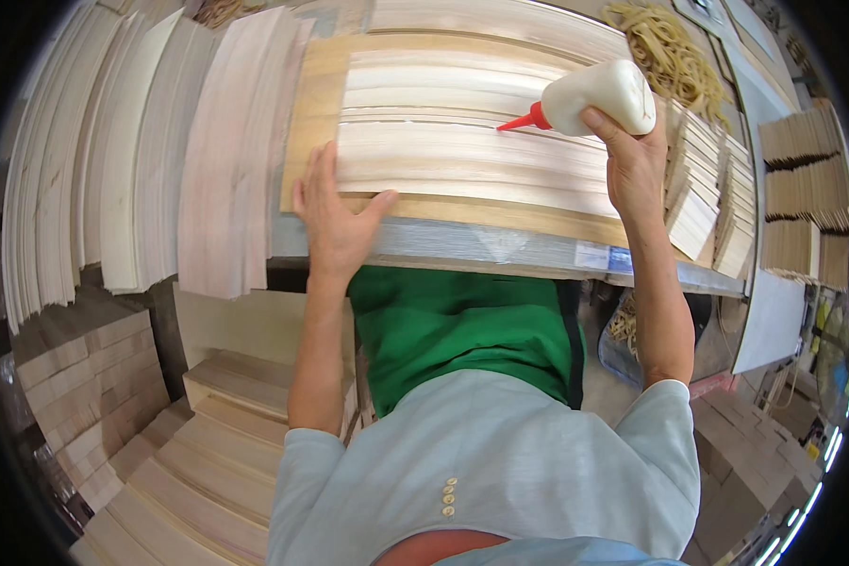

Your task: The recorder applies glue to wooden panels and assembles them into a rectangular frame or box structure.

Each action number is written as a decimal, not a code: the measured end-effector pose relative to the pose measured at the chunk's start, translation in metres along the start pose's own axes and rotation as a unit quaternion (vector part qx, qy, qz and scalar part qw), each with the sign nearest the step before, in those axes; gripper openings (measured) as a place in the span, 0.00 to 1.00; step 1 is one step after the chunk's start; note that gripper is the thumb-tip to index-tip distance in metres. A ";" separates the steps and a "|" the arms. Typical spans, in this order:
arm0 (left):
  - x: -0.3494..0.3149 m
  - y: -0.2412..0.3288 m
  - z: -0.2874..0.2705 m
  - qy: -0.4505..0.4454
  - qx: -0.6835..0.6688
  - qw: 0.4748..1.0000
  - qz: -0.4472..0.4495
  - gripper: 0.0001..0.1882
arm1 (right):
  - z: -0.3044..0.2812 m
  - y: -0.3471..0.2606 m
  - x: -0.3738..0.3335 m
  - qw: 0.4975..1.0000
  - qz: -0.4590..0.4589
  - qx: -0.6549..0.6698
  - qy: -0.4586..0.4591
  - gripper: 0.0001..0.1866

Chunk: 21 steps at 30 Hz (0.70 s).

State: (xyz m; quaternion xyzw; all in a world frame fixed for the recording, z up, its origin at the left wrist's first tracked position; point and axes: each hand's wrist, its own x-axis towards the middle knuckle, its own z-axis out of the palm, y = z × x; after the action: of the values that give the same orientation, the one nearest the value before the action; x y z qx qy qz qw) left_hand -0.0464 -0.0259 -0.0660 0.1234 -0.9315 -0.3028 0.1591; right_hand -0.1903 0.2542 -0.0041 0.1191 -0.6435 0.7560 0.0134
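My right hand (635, 165) is wrapped round a white squeeze bottle (596, 97) with a red nozzle. The bottle is tipped on its side, and the nozzle's tip points left, at or just above the thin pale wood strips (462, 174). These strips lie side by side on a tan wooden board (311, 104) in front of me. At the board's near left corner rests my left hand (338, 212), fingers spread, fingertips against the left ends of the strips and thumb along their near edge. Whether any liquid leaves the nozzle, I cannot tell.
Tall stacks of thin wood sheets (231, 160) stand left of the board. A heap of tan rubber bands (674, 52) lies at the far right. Fanned small wood pieces (698, 193) sit right of my right hand. More wood stacks (208, 462) stand low on the left.
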 end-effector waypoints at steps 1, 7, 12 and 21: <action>0.000 0.000 0.000 0.003 0.004 1.000 -0.003 0.47 | -0.016 0.001 0.001 1.000 -0.002 -0.008 -0.011 0.27; 0.002 0.005 -0.002 -0.007 0.002 1.000 -0.022 0.44 | -0.084 -0.017 -0.007 0.998 -0.008 -0.037 0.045 0.26; 0.001 0.007 -0.002 -0.013 -0.009 0.999 -0.029 0.42 | -0.125 -0.032 -0.010 0.994 0.007 -0.084 0.075 0.27; 0.006 0.021 -0.009 -0.038 -0.050 0.998 -0.013 0.45 | -0.154 -0.048 -0.017 0.984 -0.002 -0.068 0.164 0.26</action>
State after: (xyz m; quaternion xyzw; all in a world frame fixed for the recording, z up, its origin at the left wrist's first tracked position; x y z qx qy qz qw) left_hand -0.0514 -0.0158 -0.0447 0.1159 -0.9191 -0.3553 0.1251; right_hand -0.1907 0.4145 0.0171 -0.0062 -0.6822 0.7199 0.1281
